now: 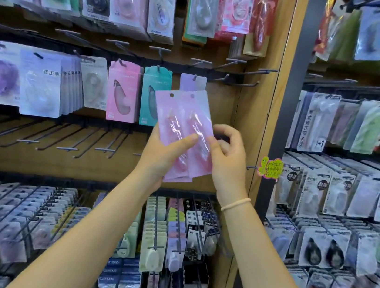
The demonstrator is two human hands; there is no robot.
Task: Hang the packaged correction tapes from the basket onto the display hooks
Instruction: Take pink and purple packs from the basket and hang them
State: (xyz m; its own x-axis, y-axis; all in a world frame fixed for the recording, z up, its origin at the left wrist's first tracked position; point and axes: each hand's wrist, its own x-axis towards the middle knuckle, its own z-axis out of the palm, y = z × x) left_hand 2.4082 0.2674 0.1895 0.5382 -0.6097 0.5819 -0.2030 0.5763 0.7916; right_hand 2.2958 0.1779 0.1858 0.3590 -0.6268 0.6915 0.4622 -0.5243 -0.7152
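Both hands grasp pink correction tape packs (183,130): left grip (166,150) behind, right grip (226,156) pinching the edge, before bare display hooks (239,82).

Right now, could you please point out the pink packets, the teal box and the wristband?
pink packets (182,118), head view, clear front.
teal box (150,96), head view, printed front.
wristband (235,204), head view, band across the wrist.

Pink glossy packs (182,128), teal box (153,94), yellow-green tag (270,167), cream wristband (235,204).
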